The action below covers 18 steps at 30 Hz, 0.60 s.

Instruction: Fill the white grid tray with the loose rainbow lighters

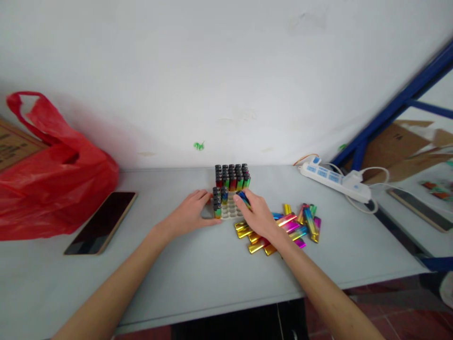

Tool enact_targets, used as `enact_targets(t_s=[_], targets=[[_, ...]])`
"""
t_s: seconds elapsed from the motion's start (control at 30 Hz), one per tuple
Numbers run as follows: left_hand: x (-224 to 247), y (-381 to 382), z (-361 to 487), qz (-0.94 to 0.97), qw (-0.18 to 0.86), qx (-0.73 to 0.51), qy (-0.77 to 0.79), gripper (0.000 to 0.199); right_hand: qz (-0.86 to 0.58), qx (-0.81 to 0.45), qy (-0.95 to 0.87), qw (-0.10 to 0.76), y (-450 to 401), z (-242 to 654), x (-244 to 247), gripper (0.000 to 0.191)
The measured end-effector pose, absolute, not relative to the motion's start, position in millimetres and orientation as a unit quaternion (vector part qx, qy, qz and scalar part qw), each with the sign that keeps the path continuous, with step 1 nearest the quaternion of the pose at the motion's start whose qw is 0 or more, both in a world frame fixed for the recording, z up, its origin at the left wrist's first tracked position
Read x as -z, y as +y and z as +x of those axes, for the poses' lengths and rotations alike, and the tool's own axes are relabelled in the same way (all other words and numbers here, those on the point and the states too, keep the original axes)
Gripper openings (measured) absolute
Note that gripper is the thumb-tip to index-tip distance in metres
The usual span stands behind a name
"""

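Note:
Several black-topped lighters (232, 176) stand upright in rows at the back of a pale tray (231, 210) with round slots. More lighters (217, 203) fill its left column. My left hand (191, 212) rests at the tray's left side, fingers apart, thumb near the front left corner, holding nothing. Over the tray's right part, my right hand (257, 212) grips a blue-green lighter (244, 198), which is tilted. Shiny, multicoloured metallic tubes (260, 243) lie in a loose pile under and beside my right wrist; some are gold, others pink or blue.
A red plastic bag (60, 174) and a dark phone (101, 224) are at the left. At the right are a white power strip (334, 179) with cables, a blue metal frame (396, 111), cardboard (399, 146) and another phone (421, 209). A wall rises behind the table (198, 278).

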State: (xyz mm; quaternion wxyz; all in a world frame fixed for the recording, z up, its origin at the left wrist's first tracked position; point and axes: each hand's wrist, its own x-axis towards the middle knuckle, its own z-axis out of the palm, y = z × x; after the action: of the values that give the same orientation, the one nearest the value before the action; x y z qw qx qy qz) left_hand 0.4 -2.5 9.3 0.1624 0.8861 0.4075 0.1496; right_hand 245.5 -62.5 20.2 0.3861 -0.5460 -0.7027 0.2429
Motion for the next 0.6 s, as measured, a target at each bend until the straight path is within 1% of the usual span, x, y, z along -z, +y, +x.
enact_targets(t_s=[0.07, 0.17, 0.3, 0.47, 0.53, 0.6], targets=[[-9.7, -2.8, 0.9, 0.887, 0.162, -0.149, 0.406, 0.057, -0.518, -0.229, -0.726, 0.389, -61.5, 246.5, -20.5, 0.036], [-9.9, -3.3, 1.2, 0.890, 0.162, -0.148, 0.401, 0.056, -0.489, -0.202, -0.756, 0.386, -60.1, 248.3, -20.9, 0.042], [-9.9, -3.6, 1.3, 0.892, 0.154, -0.145, 0.398, 0.057, -0.508, -0.205, -0.759, 0.351, -58.0, 251.0, -20.1, 0.049], [-9.5, -3.6, 1.4, 0.894, 0.152, -0.137, 0.398, 0.056, -0.525, -0.229, -0.739, 0.356, -53.0, 251.5, -13.5, 0.045], [-9.6, -3.7, 1.6, 0.896, 0.149, -0.137, 0.396, 0.056, -0.516, -0.211, -0.761, 0.332, -50.8, 249.0, -10.4, 0.045], [-9.9, -4.0, 1.8, 0.897, 0.147, -0.134, 0.394, 0.057, -0.515, -0.170, -0.788, 0.291, -49.1, 244.8, -8.9, 0.043]])
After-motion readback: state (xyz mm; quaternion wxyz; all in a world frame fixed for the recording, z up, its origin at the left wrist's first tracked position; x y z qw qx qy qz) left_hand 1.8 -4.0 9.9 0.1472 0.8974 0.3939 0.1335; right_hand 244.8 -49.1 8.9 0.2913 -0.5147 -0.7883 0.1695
